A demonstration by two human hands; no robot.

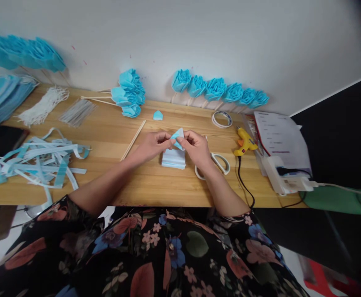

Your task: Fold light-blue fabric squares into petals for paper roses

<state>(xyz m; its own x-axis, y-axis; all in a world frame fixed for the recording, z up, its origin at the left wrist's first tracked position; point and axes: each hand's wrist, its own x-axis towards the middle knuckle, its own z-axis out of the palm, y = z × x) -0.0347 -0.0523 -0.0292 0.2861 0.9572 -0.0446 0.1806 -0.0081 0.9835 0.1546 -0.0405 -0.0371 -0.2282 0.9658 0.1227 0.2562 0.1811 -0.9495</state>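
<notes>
Between my two hands is a small blue-and-white piece of mask fabric (pixel 178 135), partly folded to a point at the top. My left hand (pixel 155 144) pinches its left side with thumb and fingers. On the right side my right hand (pixel 195 147) grips it in the same way. Just below lies a stack of cut white and blue fabric pieces (pixel 173 159). A folded blue piece (pixel 158 115) rests farther back on the table. White-handled scissors (pixel 220 163) lie partly hidden under my right forearm.
Blue fabric flowers on sticks (pixel 216 89) lean along the wall, with another bunch (pixel 129 94) at back centre. Cut strips (pixel 41 161), ear loops (pixel 44 105), wires (pixel 78 112) and masks (pixel 5 97) lie left. Tape (pixel 221 119), a yellow glue gun (pixel 245 141) and a power strip (pixel 284 177) are right.
</notes>
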